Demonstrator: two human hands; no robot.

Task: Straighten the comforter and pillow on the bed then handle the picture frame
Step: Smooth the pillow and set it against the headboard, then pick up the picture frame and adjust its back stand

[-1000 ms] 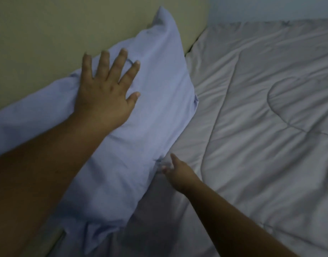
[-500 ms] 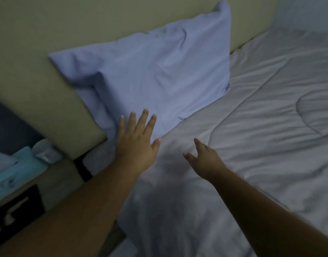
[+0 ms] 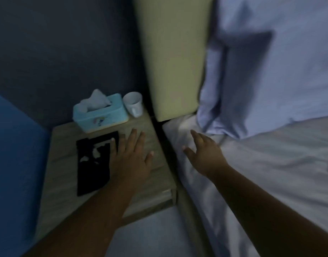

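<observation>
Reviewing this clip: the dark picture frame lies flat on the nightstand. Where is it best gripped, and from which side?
Probably by its right long edge, from the right: the picture frame lies flat, so only edges offer purchase, and the open left hand already overlaps that edge. The tissue box crowds the far end.

Your left hand [image 3: 130,161]: was bare, no rings.
Your right hand [image 3: 205,154]: bare too.
Your forearms: wore no sleeves.

Two hands are counted: one left hand [image 3: 130,162] and one right hand [image 3: 205,156]. One black picture frame [image 3: 93,164], one pale blue tissue box [image 3: 100,113] and one white cup [image 3: 133,104] are counted on the single desk [image 3: 66,182]. One pillow [image 3: 270,71], one comforter [image 3: 280,173] and one headboard [image 3: 170,62] are counted at the bed.
</observation>
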